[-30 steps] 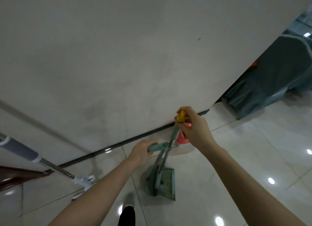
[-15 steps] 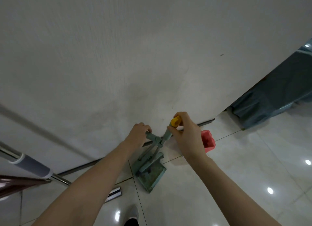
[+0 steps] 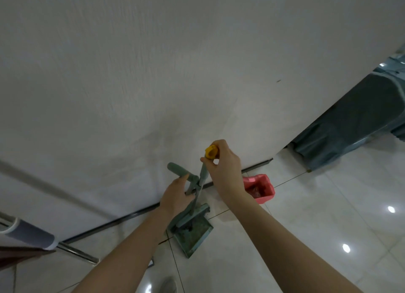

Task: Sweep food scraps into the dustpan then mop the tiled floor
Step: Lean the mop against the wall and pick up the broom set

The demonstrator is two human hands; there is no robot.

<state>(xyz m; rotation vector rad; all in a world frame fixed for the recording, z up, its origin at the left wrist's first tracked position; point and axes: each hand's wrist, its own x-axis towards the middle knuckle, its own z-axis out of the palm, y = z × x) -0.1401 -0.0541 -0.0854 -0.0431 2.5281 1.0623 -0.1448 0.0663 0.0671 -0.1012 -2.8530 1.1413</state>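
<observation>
Tiled floor [image 3: 328, 216]: glossy, pale, lamp glare on it; probably slick once wet; it meets the white wall [image 3: 153, 73] along a dark skirting strip.
Dustpan [image 3: 192, 233]: green, long-handled, pan flat on the floor just beside the wall; hard plastic by the look, judged light and stiff; dirt inside; best held high on its handle [image 3: 178, 169], which leans up and left.
Broom stick [image 3: 202, 176]: thin, green, yellow cap; it runs down into the pan; judged light; brush end not clear.
Mop pole [image 3: 28, 232]: metal with grey sleeve, lower left, well apart, untouched.
Pink bin [image 3: 259, 188]: on the floor just right of the pan.
Right hand [image 3: 223, 172]: fingers pinched round the stick just under the cap.
Left hand [image 3: 177, 196]: at the handle's lower part, fingers loosely about it; firmness of grip cannot be told.
</observation>
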